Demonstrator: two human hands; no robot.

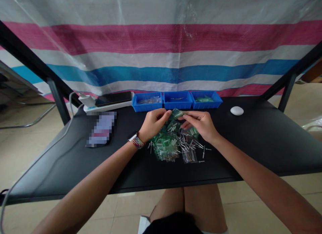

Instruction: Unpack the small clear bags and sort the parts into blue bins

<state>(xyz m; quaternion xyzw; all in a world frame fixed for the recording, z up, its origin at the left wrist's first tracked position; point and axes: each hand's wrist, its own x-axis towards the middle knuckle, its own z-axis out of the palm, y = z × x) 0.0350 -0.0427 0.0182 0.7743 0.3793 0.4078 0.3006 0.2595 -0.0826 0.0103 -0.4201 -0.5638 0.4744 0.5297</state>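
A small green-tinted plastic bag is stretched between my two hands, above a pile on the black table. My left hand pinches its left edge between thumb and fingers. On the other side, my right hand grips the right edge the same way. Below lies a heap of green plastic bags with small parts inside. Loose silver pop rivets are scattered at the heap's right side. A clear bag with brownish pieces rests at the front of the rivets.
Behind the pile stand three blue bins in a row: the left bin holds clear bags, the middle bin a few rivets, the right bin green bags. A white mouse, a power strip and a cable are also there.
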